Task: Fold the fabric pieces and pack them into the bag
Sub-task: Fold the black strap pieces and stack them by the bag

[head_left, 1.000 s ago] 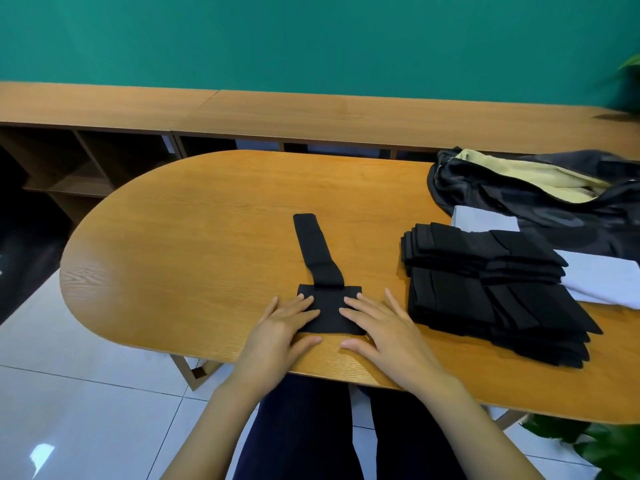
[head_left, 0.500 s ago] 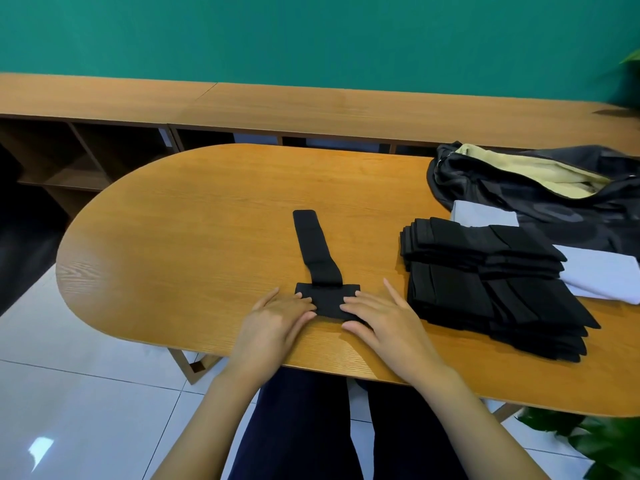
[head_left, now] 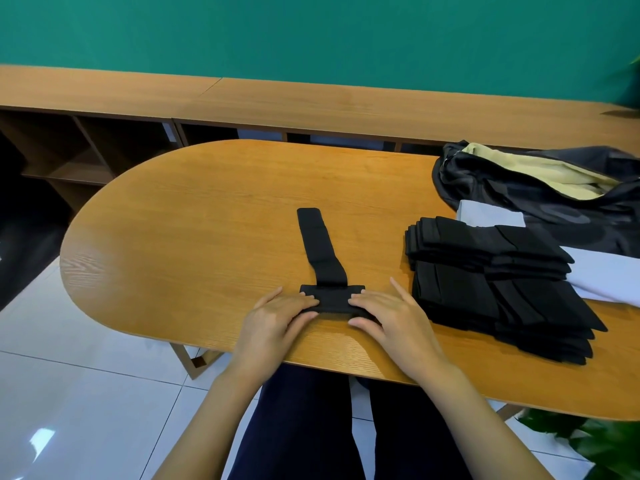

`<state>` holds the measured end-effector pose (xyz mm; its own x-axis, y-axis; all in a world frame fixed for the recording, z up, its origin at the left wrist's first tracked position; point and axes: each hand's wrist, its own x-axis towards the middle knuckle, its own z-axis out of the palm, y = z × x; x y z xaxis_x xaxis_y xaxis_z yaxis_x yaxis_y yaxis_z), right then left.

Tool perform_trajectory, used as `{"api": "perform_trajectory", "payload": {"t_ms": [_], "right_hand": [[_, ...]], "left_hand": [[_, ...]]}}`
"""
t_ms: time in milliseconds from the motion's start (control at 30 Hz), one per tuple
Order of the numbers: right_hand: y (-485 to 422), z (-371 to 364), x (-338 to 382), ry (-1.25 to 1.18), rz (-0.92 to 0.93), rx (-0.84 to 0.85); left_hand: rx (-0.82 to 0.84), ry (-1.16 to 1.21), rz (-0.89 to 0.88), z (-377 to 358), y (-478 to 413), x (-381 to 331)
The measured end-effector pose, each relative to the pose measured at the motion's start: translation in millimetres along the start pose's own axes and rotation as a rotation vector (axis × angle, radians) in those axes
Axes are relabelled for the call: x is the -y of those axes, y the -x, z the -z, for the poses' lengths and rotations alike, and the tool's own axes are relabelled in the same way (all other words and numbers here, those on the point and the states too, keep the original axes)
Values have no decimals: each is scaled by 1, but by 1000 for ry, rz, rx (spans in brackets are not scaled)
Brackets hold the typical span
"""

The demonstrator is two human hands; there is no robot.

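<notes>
A black fabric piece (head_left: 323, 251) lies on the oval wooden table (head_left: 194, 237), a narrow strip running away from me with a wider band at its near end. That near band is folded over into a thick edge. My left hand (head_left: 273, 323) presses its left end with nearly straight fingers, and my right hand (head_left: 398, 320) presses its right end the same way. Both thumbs stick out, off the fabric. A stack of folded black fabric pieces (head_left: 485, 278) sits to the right. The dark bag (head_left: 554, 199), open with a yellow lining, lies at the far right.
White cloth (head_left: 606, 271) lies under the stack and against the bag. A long wooden shelf unit (head_left: 311, 102) runs along the green wall behind the table. A green plant (head_left: 595, 441) stands at the lower right by the table edge. My legs are under the near edge.
The wide near end of the fabric has been folded away from me and now looks narrower and thicker. Both hands slid forward and closer together on it.
</notes>
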<state>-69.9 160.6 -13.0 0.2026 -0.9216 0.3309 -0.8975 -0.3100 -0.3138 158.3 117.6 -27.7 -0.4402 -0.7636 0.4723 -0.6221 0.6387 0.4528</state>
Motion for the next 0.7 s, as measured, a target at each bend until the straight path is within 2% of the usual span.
{"api": "perform_trajectory", "payload": {"t_ms": [167,300,500,600,700], "right_hand": [[-1,2,1,-22,2,-128],[-2,4,2,-64,4,-160],[-11,10,13,-108,-11,-274],[-21,13,17,-225,-118,-179],[-31,5,16,-245,-139,-135]], "left_hand": [[-77,63,8,3,-1,-2],[-122,118,4,6,-3,-5],[-198,245,177,15,-7,-16],[-255,306,266,18,-11,-20],[-252,322,357,17,-14,-17]]}}
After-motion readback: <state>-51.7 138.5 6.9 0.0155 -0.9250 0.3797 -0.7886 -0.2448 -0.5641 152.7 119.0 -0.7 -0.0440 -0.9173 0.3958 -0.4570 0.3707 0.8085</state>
